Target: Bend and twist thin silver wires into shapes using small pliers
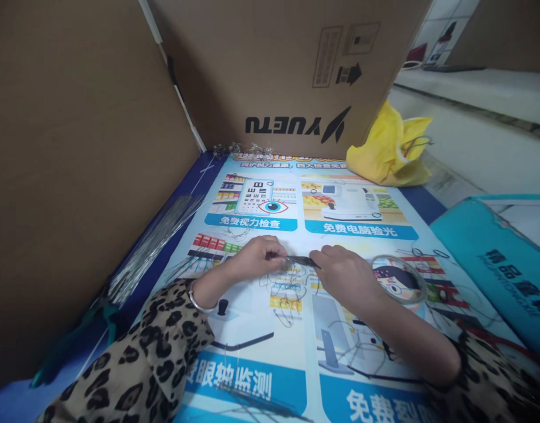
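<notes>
Over the printed poster, my right hand [351, 279] is closed round dark narrow-nosed pliers [301, 259]; their handles are hidden in the palm. The tip of the pliers points left and meets the fingers of my left hand [261, 255]. That left hand pinches a thin wire [284, 257], which is partly hidden by the fingertips. Loose wire pieces [287, 282] lie tangled on the poster just below both hands.
A bundle of straight wires [150, 244] and green-handled pliers [78, 343] lie at left. Tall cardboard [274, 70] walls the back and left. A yellow bag [379, 153], a teal box [494, 252] and a clear ring-shaped roll [423, 288] are at right.
</notes>
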`<state>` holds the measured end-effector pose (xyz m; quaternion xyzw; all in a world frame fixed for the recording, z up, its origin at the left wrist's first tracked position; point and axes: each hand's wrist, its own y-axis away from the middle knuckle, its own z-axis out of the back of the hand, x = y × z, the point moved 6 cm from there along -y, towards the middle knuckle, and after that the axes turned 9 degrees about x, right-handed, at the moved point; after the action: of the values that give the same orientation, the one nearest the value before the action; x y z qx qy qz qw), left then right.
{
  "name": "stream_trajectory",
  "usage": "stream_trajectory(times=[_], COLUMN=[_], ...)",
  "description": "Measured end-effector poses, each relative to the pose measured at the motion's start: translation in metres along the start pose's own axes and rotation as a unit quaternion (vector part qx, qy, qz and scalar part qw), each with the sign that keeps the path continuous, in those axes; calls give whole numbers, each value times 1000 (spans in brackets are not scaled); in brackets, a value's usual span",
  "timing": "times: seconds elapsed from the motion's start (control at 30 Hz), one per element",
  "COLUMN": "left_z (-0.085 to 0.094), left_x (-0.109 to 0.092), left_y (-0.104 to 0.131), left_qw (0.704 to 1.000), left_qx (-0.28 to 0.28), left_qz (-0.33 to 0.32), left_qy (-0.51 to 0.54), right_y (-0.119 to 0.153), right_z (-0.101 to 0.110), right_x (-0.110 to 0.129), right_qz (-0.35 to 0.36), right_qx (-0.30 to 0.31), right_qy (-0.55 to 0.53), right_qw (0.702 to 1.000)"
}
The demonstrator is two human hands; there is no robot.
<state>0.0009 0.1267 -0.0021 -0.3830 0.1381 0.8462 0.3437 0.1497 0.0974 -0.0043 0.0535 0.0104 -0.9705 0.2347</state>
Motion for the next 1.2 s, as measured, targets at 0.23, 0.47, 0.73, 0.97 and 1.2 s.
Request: stream_trajectory(times=[0.23, 0.47, 0.73, 0.97, 1.2], left_z=[1, 2, 3, 4, 5], left_x=[2, 1, -2, -9, -8], left_y=[0, 1, 1, 2, 2], left_qw=[1000, 1000, 996, 991, 994], left_qx=[-7, -15, -22, -23, -16], left_qz=[-7, -14, -35, -51, -44], left_qy=[-3, -21, -73, -118, -103], right_y=[-3, -3, -1, 1, 3], right_z=[5, 9, 12, 16, 19], right_x=[-7, -13, -11, -8, -9], right_qz=[13, 48, 59, 59, 54], right_qx=[2, 1, -10, 14, 16], right_qy=[5, 11, 36, 37, 47], right_qw=[1000, 999, 998, 997, 997])
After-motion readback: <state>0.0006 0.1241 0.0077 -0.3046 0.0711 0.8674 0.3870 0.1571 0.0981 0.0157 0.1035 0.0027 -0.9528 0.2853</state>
